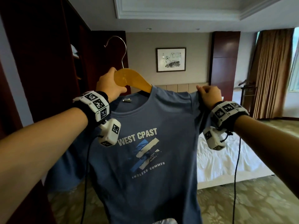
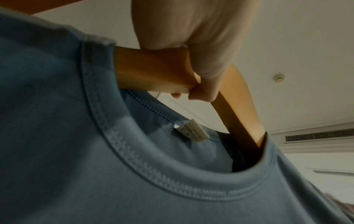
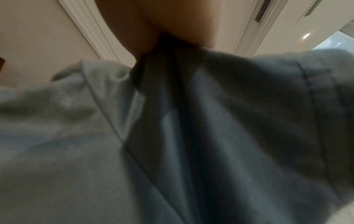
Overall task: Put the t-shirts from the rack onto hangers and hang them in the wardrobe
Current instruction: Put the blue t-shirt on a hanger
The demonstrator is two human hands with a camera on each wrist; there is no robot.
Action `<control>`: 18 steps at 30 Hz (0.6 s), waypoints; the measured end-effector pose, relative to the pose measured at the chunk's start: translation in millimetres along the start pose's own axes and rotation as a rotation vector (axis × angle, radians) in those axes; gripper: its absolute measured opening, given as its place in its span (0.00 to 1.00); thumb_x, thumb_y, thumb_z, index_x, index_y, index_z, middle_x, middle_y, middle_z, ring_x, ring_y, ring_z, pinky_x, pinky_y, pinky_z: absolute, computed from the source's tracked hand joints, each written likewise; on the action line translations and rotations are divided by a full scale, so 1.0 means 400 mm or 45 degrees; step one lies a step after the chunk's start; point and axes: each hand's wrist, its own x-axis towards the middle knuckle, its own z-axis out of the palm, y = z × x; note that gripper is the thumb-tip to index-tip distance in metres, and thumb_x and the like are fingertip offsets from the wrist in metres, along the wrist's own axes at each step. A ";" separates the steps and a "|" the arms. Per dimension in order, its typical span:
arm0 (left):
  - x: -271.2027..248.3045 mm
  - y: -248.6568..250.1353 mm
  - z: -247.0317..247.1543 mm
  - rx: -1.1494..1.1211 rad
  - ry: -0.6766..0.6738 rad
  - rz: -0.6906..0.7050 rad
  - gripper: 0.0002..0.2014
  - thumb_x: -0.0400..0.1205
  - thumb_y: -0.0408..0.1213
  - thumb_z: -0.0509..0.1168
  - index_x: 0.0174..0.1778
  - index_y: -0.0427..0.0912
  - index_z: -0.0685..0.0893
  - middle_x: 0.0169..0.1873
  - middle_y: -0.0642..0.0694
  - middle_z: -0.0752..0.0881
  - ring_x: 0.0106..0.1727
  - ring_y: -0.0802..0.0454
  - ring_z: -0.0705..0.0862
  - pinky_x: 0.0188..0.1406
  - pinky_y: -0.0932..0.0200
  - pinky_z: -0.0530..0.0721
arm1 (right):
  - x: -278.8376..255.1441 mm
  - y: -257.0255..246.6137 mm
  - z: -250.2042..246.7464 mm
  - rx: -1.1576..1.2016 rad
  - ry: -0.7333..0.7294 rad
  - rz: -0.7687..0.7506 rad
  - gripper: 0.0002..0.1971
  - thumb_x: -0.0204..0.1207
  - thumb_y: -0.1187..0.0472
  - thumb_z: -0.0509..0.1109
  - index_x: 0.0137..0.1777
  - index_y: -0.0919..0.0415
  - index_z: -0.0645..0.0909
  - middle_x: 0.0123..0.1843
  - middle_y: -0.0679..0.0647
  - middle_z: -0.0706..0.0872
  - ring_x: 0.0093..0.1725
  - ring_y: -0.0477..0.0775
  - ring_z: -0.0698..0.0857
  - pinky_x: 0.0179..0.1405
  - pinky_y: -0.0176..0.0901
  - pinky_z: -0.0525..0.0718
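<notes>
Just right of the left hand [image 1: 110, 88], which is wrapped round the raised end of the wooden hanger [image 1: 131, 78], the hanger's other arm dives through the collar into the blue t-shirt [image 1: 145, 143]. Left wrist view confirms it: fingers [image 2: 203, 92] curled under the wood, one arm inside the neck opening, near the white label [image 2: 191, 133]. Metal hook [image 1: 118, 49] rises above the grip, free of any rail.

Right hand [image 1: 209, 96] pinches the shirt's shoulder seam, fabric bunched below the fist; right wrist view is blurred, shows only cloth hanging from the palm.

Step in hand, by my reading: seating the shirt on the hanger, half done. One shoulder is on, the one by the left hand is not. Next move likely calls for stretching the collar over the exposed end, then levelling the hanger so both shoulders sit even.

Shirt hangs in the air between both grips, well clear of the floor.

Room: dark wood wardrobe [image 1: 48, 62] left of the left hand, shelves visible. Bed [image 1: 218, 159] with white sheets below the right hand. Patterned carpet [image 1: 242, 199], framed picture [image 1: 171, 59] on the far wall, curtains [image 1: 271, 70] far right.
</notes>
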 end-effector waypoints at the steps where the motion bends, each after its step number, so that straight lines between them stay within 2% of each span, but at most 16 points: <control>1: 0.001 -0.002 -0.002 -0.014 0.003 -0.003 0.20 0.70 0.32 0.74 0.56 0.38 0.75 0.47 0.44 0.81 0.48 0.46 0.79 0.45 0.52 0.77 | 0.009 -0.008 -0.010 0.033 0.056 -0.032 0.23 0.84 0.53 0.60 0.25 0.59 0.69 0.31 0.59 0.76 0.40 0.54 0.75 0.42 0.40 0.68; 4: 0.005 -0.001 -0.006 -0.064 0.028 -0.022 0.21 0.71 0.31 0.74 0.56 0.37 0.75 0.47 0.44 0.80 0.48 0.47 0.79 0.46 0.52 0.78 | 0.020 -0.010 -0.035 0.077 0.211 -0.086 0.23 0.84 0.52 0.58 0.36 0.72 0.78 0.38 0.65 0.79 0.41 0.56 0.77 0.42 0.44 0.71; 6: 0.005 0.002 -0.008 -0.083 0.033 -0.031 0.21 0.71 0.30 0.74 0.57 0.37 0.75 0.47 0.44 0.79 0.48 0.46 0.79 0.47 0.52 0.78 | 0.021 0.015 -0.042 0.024 0.243 -0.062 0.23 0.84 0.51 0.58 0.45 0.73 0.82 0.43 0.70 0.84 0.46 0.61 0.83 0.45 0.44 0.73; 8: 0.006 0.007 -0.008 -0.097 0.030 -0.025 0.21 0.70 0.30 0.74 0.57 0.37 0.76 0.48 0.42 0.81 0.50 0.43 0.81 0.48 0.51 0.80 | 0.011 0.051 -0.041 -0.136 0.134 0.023 0.23 0.84 0.50 0.59 0.51 0.72 0.84 0.50 0.72 0.86 0.53 0.67 0.84 0.50 0.47 0.76; 10: 0.008 0.011 -0.006 -0.109 0.032 -0.026 0.22 0.69 0.30 0.75 0.57 0.36 0.76 0.52 0.38 0.83 0.53 0.41 0.82 0.48 0.51 0.80 | -0.003 0.088 -0.028 -0.351 -0.067 0.078 0.22 0.84 0.51 0.59 0.53 0.73 0.84 0.53 0.73 0.86 0.55 0.71 0.83 0.54 0.51 0.78; 12: 0.009 0.016 -0.005 -0.106 0.039 -0.036 0.23 0.69 0.30 0.75 0.58 0.37 0.76 0.54 0.38 0.83 0.55 0.40 0.82 0.49 0.50 0.80 | -0.014 0.109 -0.012 -0.418 -0.214 0.081 0.21 0.84 0.55 0.58 0.52 0.75 0.83 0.53 0.72 0.86 0.55 0.71 0.83 0.50 0.48 0.76; 14: 0.011 0.020 -0.003 -0.092 0.042 -0.044 0.23 0.69 0.31 0.74 0.59 0.38 0.76 0.54 0.38 0.83 0.55 0.40 0.82 0.51 0.47 0.82 | -0.017 0.104 -0.003 -0.205 -0.224 0.059 0.21 0.86 0.58 0.56 0.50 0.77 0.82 0.49 0.71 0.86 0.51 0.67 0.84 0.46 0.42 0.74; 15: 0.012 0.021 -0.001 -0.086 0.043 -0.046 0.23 0.70 0.30 0.74 0.58 0.38 0.76 0.54 0.38 0.83 0.55 0.39 0.82 0.51 0.47 0.82 | -0.018 0.093 -0.001 -0.021 -0.202 0.051 0.21 0.86 0.58 0.54 0.51 0.76 0.82 0.46 0.70 0.85 0.45 0.62 0.86 0.45 0.40 0.77; 16: 0.011 0.023 0.000 -0.079 0.047 -0.045 0.23 0.70 0.30 0.74 0.58 0.38 0.76 0.54 0.38 0.83 0.55 0.40 0.82 0.50 0.48 0.81 | -0.016 0.078 0.000 0.146 -0.168 0.026 0.21 0.87 0.58 0.52 0.52 0.75 0.81 0.42 0.66 0.84 0.38 0.51 0.86 0.44 0.36 0.81; 17: 0.011 0.025 0.001 -0.071 0.051 -0.043 0.23 0.70 0.31 0.74 0.59 0.38 0.76 0.54 0.38 0.83 0.55 0.40 0.82 0.48 0.50 0.80 | -0.017 0.057 -0.001 0.244 -0.151 -0.018 0.21 0.87 0.58 0.52 0.54 0.75 0.81 0.42 0.63 0.83 0.33 0.42 0.84 0.39 0.27 0.80; 18: 0.009 0.027 0.003 -0.065 0.055 -0.040 0.23 0.70 0.31 0.74 0.59 0.38 0.76 0.54 0.38 0.83 0.55 0.41 0.81 0.47 0.51 0.78 | -0.018 0.034 -0.001 0.264 -0.177 -0.077 0.21 0.87 0.58 0.52 0.56 0.75 0.80 0.44 0.62 0.83 0.34 0.39 0.83 0.37 0.22 0.77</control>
